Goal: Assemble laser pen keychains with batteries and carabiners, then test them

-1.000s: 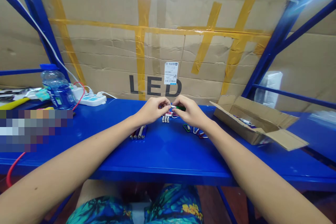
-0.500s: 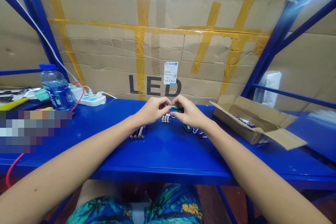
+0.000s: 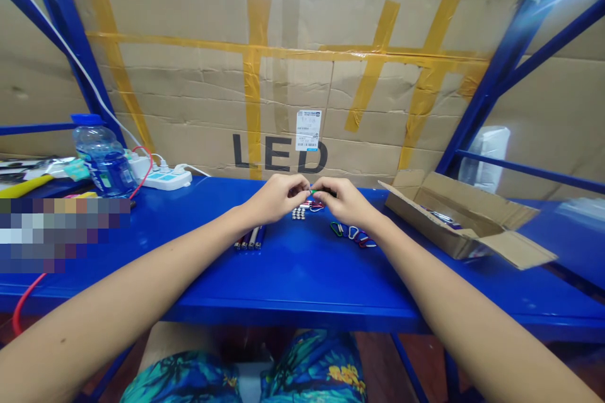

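My right hand (image 3: 345,198) is closed around a small green metal tube (image 3: 314,192), and its fingers cover most of it. At the tube's left end, my left hand (image 3: 278,195) is pinched; whatever lies between its fingertips is too small to make out. Just below the hands sit several small silver round parts (image 3: 298,214) in rows, with a red and silver piece (image 3: 312,205) behind them. Several dark and silver tubes (image 3: 249,238) lie side by side under my left forearm. Near my right wrist are several coloured carabiners (image 3: 352,233).
An open cardboard box (image 3: 425,227) with shiny items inside stands on the right of the blue table (image 3: 302,283). On the left are a water bottle (image 3: 104,157) and a white power strip (image 3: 167,178). A large cardboard sheet (image 3: 198,101) closes off the back.
My right hand has turned, and its fingers now cover more of the green tube. The red and silver piece below shows more clearly. My left hand has hardly moved.
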The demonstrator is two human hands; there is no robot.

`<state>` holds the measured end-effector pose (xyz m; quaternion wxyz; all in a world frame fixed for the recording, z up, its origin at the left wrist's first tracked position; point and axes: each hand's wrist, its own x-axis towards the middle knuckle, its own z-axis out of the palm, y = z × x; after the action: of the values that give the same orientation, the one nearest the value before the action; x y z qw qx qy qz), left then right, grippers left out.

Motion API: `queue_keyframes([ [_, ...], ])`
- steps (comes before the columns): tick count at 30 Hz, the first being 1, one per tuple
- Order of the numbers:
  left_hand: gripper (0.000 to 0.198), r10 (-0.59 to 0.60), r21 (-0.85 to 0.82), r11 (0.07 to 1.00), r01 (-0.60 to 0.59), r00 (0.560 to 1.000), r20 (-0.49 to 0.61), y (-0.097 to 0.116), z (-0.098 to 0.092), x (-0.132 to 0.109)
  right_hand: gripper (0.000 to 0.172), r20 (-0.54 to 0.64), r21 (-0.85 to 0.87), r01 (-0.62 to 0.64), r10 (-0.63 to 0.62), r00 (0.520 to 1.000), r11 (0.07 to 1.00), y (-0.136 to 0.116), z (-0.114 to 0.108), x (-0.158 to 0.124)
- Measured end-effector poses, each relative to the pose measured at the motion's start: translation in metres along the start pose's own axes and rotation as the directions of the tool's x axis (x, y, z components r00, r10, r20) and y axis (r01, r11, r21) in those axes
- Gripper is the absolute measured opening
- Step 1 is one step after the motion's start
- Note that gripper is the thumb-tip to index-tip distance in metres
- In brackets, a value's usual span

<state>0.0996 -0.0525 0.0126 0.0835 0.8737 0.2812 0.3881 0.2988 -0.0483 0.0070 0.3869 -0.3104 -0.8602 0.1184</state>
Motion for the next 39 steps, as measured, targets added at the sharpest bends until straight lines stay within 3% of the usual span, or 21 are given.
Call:
queue_keyframes([
  [6, 0.009, -0.011, 0.015, 1.0, 0.011, 1.0, -0.003, -0.001, 0.003, 0.0, 0.013, 0.047, -0.052, -0.029, 0.032, 0.998, 0.998, 0.0, 0.001, 0.0],
  [9, 0.009, -0.036, -0.018, 0.999, 0.036, 0.999, -0.012, -0.002, 0.003, 0.001, 0.004, 0.024, 0.025, -0.054, 0.054, 0.998, 0.998, 0.001, 0.003, -0.001],
  [13, 0.01, -0.062, -0.062, 0.996, 0.062, 0.998, -0.007, -0.002, 0.001, 0.001, 0.024, -0.031, 0.098, -0.057, 0.06, 0.998, 0.994, 0.003, 0.005, -0.001],
  [23, 0.009, -0.126, -0.143, 0.982, 0.127, 0.992, 0.012, -0.002, 0.003, 0.001, 0.01, -0.082, -0.005, -0.027, 0.026, 0.996, 1.0, 0.004, 0.003, -0.001],
  [30, 0.009, -0.078, -0.077, 0.994, 0.079, 0.997, 0.019, -0.002, 0.003, -0.001, 0.015, 0.015, 0.011, -0.027, 0.027, 1.0, 1.0, -0.004, 0.001, -0.002],
  [39, 0.011, 0.066, 0.094, 0.993, -0.067, 0.998, 0.02, -0.005, 0.005, -0.002, 0.022, 0.092, 0.019, -0.089, 0.086, 0.992, 0.996, -0.005, 0.0, -0.002],
])
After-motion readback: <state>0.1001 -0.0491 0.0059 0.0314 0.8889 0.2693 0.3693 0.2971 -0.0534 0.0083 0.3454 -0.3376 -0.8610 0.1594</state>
